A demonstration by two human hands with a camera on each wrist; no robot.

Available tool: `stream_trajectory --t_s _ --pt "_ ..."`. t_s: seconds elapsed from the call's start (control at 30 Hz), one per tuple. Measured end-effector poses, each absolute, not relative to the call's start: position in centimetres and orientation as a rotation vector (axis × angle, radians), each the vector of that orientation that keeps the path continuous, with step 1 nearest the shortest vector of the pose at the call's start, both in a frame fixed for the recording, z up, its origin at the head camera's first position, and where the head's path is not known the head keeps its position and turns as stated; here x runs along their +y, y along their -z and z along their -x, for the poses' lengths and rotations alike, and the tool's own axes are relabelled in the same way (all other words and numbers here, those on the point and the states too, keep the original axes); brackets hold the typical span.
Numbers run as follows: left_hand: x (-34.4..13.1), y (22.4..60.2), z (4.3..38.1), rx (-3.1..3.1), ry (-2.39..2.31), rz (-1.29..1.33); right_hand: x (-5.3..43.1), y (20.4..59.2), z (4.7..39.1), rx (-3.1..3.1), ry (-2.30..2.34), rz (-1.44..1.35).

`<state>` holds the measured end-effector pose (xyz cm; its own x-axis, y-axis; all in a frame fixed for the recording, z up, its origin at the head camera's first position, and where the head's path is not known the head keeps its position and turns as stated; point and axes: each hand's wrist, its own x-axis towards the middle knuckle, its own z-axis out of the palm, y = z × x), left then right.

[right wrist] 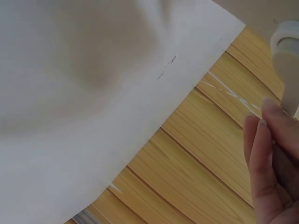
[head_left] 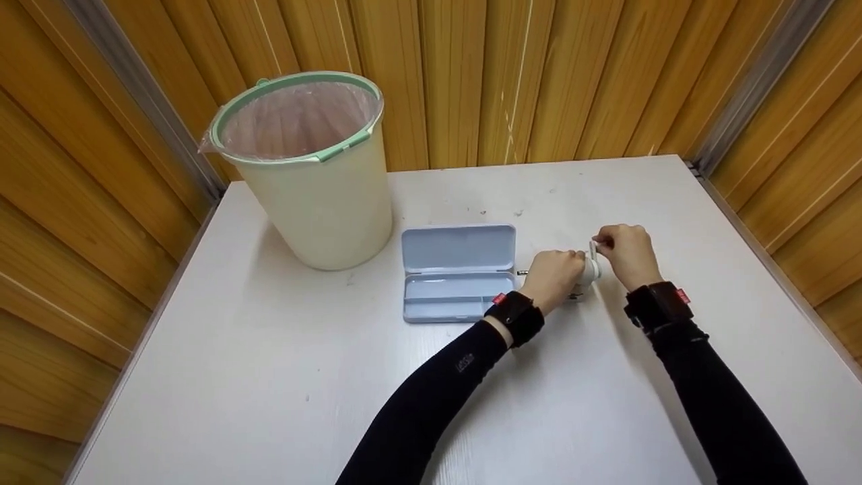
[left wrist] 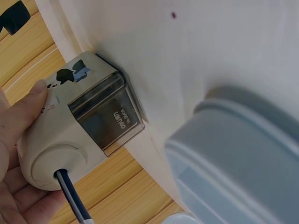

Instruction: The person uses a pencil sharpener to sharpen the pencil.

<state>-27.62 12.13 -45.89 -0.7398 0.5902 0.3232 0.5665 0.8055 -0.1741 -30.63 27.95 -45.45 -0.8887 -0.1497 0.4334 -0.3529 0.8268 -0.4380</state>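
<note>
My left hand grips a white desktop pencil sharpener on the table, its thumb on one side and fingers on the other. The sharpener has a dark see-through shavings drawer and coloured stickers. A dark blue pencil sticks into its front hole; its far end runs out of view. On the side away from the pencil, my right hand pinches the end of the crank handle with thumb and fingers. In the right wrist view, part of the crank arm shows beside the fingertips.
A light blue pencil case lies with its lid up, left of the sharpener. Behind it to the left stands a cream bin with a green rim and plastic liner. Wood-patterned panels wall in the white table.
</note>
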Motion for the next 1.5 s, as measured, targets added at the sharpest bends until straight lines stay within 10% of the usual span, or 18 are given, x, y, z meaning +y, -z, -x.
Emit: stream_trajectory --t_s 1.5 --pt "12.5 45.8 27.4 -2.672 -0.092 0.843 32.7 47.0 32.1 -2.867 -1.671 -0.623"
